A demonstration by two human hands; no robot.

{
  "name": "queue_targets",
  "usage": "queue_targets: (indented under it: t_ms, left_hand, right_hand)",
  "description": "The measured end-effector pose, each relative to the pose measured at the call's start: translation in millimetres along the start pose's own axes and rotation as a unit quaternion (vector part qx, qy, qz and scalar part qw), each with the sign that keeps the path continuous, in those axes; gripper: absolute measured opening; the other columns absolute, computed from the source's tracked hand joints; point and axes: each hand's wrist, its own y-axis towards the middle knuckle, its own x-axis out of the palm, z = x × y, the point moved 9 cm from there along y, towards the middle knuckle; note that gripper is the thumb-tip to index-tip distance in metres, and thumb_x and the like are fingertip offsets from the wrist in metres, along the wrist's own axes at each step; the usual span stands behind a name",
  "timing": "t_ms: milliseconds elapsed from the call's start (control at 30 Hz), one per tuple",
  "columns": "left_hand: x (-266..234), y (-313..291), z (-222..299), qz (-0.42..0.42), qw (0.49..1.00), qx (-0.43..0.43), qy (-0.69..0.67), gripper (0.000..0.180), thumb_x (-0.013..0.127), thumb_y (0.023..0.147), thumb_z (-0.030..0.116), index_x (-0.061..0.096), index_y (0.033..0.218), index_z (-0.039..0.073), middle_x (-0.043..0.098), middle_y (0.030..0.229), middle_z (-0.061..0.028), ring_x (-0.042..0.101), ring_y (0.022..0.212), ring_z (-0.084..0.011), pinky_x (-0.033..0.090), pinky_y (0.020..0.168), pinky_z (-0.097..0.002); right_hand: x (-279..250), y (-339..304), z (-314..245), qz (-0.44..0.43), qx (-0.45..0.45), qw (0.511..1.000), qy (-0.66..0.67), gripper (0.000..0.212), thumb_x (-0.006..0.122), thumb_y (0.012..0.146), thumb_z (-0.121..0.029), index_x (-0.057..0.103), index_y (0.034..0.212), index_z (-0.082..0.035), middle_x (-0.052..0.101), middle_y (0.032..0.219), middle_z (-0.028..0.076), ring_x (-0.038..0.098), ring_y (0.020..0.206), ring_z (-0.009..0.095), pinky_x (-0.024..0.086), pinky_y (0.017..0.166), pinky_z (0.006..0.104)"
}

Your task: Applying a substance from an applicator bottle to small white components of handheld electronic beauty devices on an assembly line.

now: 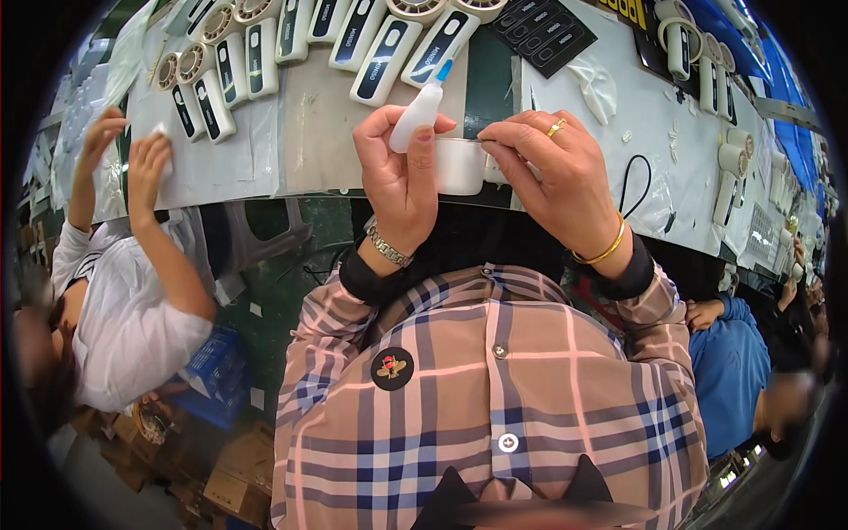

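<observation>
My left hand (398, 172) is closed around a small white squeeze bottle (418, 117) with a blue needle-like tip. That bottle tilts up and to the right. Beside its fingers is a short white cylindrical part (460, 168), seen side on, which the left hand also seems to steady. At the part's right rim, thumb and forefinger of my right hand (552, 163) are pinched together. Whatever they hold, if anything, is too small to make out. Beyond my hands stand white handheld fans (386, 62) with dark label panels, several in a row.
A dark sheet with cut-out shapes (543, 35) lies at the back, with a crumpled clear bag (596, 88) near it. A black cable loop (634, 181) hangs by the table edge at right. Co-workers sit on both sides; one person's hands (146, 168) work at left.
</observation>
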Motion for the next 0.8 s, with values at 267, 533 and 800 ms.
queue_targets:
  t_ms: [267, 533, 800]
  left_hand:
    - [-0.7, -1.9, -1.7, -0.015, 1.000, -0.001, 0.009, 0.027, 0.053, 0.110, 0.015, 0.038, 0.128, 0.002, 0.067, 0.110, -0.0139, 0.064, 0.093, -0.0125, 0.054, 0.081, -0.0266]
    - [0.5, -2.4, -0.1, -0.022, 1.000, 0.002, 0.013, 0.028, 0.055, 0.109, 0.014, 0.037, 0.128, 0.003, 0.067, 0.108, -0.0132, 0.064, 0.092, -0.0128, 0.055, 0.080, -0.0269]
    - [0.5, -3.0, -0.4, -0.023, 1.000, 0.004, 0.017, 0.028, 0.055, 0.109, 0.013, 0.038, 0.128, 0.003, 0.067, 0.107, -0.0133, 0.065, 0.093, -0.0137, 0.055, 0.082, -0.0275]
  right_hand:
    - [2.6, 2.8, -3.4, -0.011, -0.002, 1.000, -0.009, 0.014, 0.077, 0.087, -0.006, 0.074, 0.100, -0.007, 0.072, 0.090, 0.006, 0.065, 0.075, 0.023, 0.048, 0.074, 0.0347]
    - [3.2, 2.8, -4.9, -0.013, 0.001, 1.000, -0.006, 0.014, 0.077, 0.087, -0.006, 0.074, 0.101, -0.007, 0.072, 0.089, 0.006, 0.065, 0.074, 0.023, 0.048, 0.074, 0.0347]
    - [1.9, 0.8, -4.4, -0.007, -0.005, 1.000, -0.008, 0.014, 0.077, 0.087, -0.006, 0.073, 0.100, -0.007, 0.072, 0.089, 0.006, 0.066, 0.076, 0.023, 0.048, 0.074, 0.0344]
